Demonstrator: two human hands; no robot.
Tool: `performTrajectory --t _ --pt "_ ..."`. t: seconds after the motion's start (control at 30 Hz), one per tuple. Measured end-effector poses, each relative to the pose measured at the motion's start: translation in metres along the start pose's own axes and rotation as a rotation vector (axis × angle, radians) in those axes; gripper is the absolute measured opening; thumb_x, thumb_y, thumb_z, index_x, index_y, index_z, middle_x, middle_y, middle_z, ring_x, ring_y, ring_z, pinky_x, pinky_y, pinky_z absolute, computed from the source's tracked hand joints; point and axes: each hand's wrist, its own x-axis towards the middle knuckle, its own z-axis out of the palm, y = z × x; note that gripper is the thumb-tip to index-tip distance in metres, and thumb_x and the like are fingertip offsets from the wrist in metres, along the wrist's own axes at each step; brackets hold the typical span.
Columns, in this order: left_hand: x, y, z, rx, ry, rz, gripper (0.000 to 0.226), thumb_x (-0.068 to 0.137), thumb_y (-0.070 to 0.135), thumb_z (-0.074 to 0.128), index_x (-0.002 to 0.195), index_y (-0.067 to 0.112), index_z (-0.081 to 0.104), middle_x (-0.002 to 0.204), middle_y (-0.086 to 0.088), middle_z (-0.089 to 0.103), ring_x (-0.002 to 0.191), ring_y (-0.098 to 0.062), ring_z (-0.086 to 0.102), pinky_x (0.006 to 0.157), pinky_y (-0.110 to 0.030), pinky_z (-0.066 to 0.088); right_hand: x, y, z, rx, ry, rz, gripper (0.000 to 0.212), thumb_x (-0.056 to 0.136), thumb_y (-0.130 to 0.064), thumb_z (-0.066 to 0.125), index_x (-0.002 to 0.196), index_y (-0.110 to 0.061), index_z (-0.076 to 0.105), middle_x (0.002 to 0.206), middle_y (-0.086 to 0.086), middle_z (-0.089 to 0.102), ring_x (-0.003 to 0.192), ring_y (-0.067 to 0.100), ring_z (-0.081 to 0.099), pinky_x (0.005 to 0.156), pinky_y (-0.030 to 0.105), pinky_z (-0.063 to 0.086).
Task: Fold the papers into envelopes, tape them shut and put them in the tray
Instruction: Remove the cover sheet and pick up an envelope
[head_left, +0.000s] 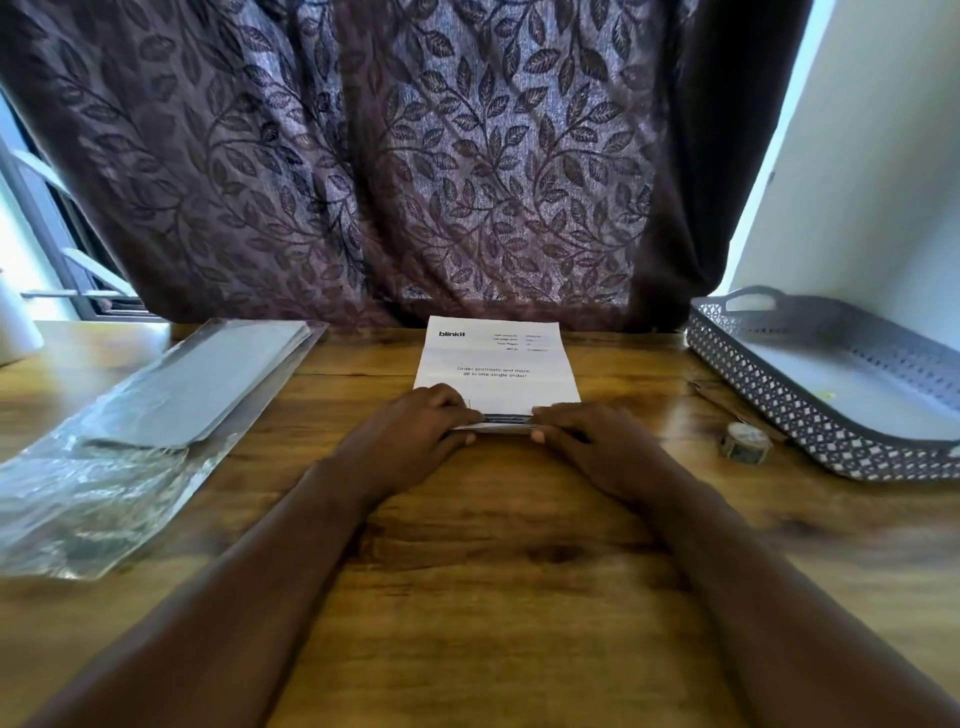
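Note:
A white printed sheet of paper (496, 358) lies flat at the middle of the wooden table, its near edge lifted and curled over. My left hand (415, 431) pinches that near edge on the left side. My right hand (587, 441) pinches the same edge on the right. A small roll of tape (744, 442) stands on the table to the right of my right hand. The grey perforated tray (769, 384) sits at the right, with nothing visible in it.
A clear plastic sleeve (156, 415) with more sheets lies on the left of the table. A dark leaf-patterned curtain (395, 156) hangs right behind the table's far edge. A white object (15, 327) stands at the far left. A thin dark tool (727, 400) lies by the tray.

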Motion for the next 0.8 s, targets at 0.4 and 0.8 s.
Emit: performTrajectory --t 0.4,0.8 --pt "-0.002 0.003 0.003 0.154 0.029 0.037 0.039 0.105 0.037 0.04 0.143 0.04 0.042 0.133 0.005 0.049 0.119 -0.016 0.05 0.093 -0.041 0.05 0.005 -0.029 0.013 -0.541 0.041 -0.236 0.034 0.103 -0.035 0.042 0.136 -0.03 0.05 0.128 0.0 0.067 0.109 0.023 0.067 0.095 0.042 0.049" --pt "0.0 0.0 -0.009 -0.512 0.22 -0.357 0.05 0.102 0.056 0.033 0.117 0.022 0.067 0.109 0.012 0.061 0.098 -0.006 0.055 0.081 -0.025 0.043 0.009 -0.047 0.013 -0.717 0.022 -0.305 0.042 0.105 -0.024 0.046 0.147 -0.023 0.041 0.137 0.007 0.062 0.106 0.028 0.069 0.077 0.041 0.057"
